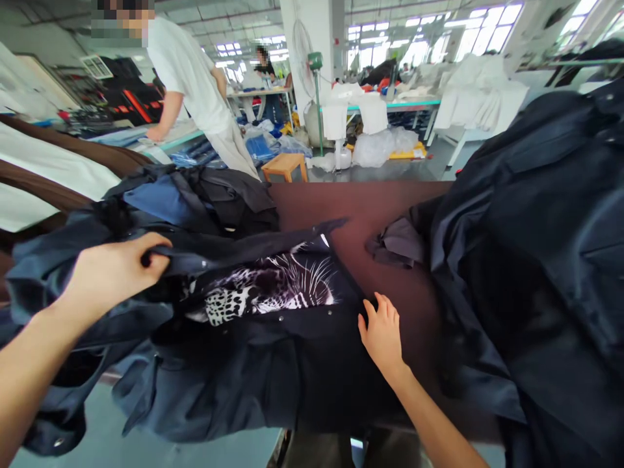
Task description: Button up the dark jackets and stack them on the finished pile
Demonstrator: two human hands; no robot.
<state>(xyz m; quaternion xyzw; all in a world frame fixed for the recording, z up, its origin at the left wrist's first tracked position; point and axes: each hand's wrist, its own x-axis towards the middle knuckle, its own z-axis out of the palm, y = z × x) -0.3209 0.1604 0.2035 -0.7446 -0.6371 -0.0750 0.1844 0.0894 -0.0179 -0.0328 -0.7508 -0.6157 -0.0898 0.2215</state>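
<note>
While a dark navy cloth garment with small round metal snaps point(258, 377) lies spread across the reddish-brown flat-topped table point(312, 201), my left hand point(117, 266) pinches its raised front edge, fingers curled closed on the fabric. Under that edge, an animal-face print in black, white and purplish tones point(273, 286) shows inside the opening. My right hand point(383, 331) rests at the garment's right edge, fingers loosely bent, touching; cannot tell whether they grip. To my right, a large heap of dark navy cloth point(546, 247); beside it, a crumpled grey-purple piece of fabric point(402, 240). Beyond my left hand, more dark clothing, bunched, with a blue patch point(158, 198).
</note>
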